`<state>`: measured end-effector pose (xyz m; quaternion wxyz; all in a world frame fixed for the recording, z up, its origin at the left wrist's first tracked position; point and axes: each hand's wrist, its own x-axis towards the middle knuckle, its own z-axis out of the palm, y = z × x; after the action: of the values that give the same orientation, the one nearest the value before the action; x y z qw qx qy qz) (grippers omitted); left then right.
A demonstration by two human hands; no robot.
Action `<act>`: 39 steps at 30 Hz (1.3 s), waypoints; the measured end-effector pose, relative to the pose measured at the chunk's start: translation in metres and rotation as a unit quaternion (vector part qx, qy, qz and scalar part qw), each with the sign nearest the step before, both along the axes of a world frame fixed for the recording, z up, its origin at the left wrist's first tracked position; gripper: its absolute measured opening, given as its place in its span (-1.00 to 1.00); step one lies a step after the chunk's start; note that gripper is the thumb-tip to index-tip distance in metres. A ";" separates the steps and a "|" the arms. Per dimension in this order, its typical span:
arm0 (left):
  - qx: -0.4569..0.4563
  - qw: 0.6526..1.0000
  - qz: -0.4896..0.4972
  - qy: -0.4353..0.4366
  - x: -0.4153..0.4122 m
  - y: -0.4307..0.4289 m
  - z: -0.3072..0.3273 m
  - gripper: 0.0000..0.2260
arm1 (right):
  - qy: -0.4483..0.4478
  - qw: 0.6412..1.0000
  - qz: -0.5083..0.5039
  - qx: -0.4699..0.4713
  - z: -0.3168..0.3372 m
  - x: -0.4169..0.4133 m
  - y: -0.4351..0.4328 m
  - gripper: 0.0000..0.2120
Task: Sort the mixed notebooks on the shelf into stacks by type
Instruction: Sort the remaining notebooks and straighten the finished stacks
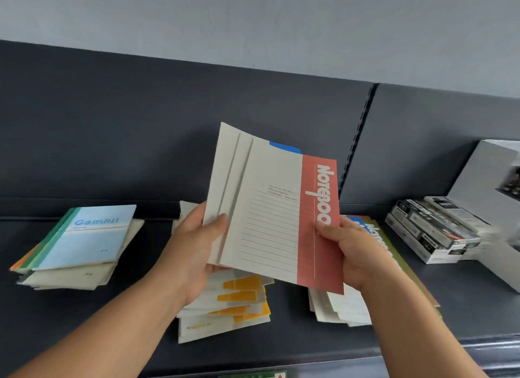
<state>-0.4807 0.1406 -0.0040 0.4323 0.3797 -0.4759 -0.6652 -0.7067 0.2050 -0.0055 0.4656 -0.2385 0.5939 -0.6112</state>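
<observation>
Fanned cream notebooks with red spine band [270, 209] are held up, clear of the dark shelf [472, 293]. Left hand [194, 245]: fingers curled round the 9 o'clock edge. Right hand [349, 251]: pinches the band at 4 o'clock. Step: checking type. Next, likely: lay the bundle on the cream-paged stack [346, 307] at 5 o'clock, not the yellow-tabbed stack [233, 301] at 6.

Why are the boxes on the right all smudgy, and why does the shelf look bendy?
Head view: the black-and-white boxes near the right edge are smeared by blur; the held notebooks in the middle look fairly sharp; the shelf's back panel slants and bows, likely from the wide-angle lens.
</observation>
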 end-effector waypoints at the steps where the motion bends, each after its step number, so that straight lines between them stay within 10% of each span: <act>1: 0.005 1.000 -0.002 0.006 -0.008 0.002 0.000 -0.77 | 0.001 1.000 -0.004 -0.003 0.000 -0.008 0.005 -0.85; 18: -0.012 0.999 -0.026 0.016 -0.098 0.025 -0.007 -0.72 | -0.055 0.997 -0.055 0.002 -0.025 -0.112 0.055 -0.81; 30: -0.103 0.990 0.070 -0.066 -0.106 0.019 -0.011 -0.72 | 0.252 0.942 -0.133 0.177 -0.048 -0.149 0.051 -0.93; 39: -0.089 0.993 0.059 -0.039 -0.109 0.026 -0.004 -0.71 | 0.291 0.935 -0.116 0.169 -0.047 -0.149 0.055 -0.83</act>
<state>-0.5899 0.1666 -0.0077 0.4843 0.3930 -0.5264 -0.5779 -0.8556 0.2599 -0.0524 0.2320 -0.2530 0.8216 -0.4552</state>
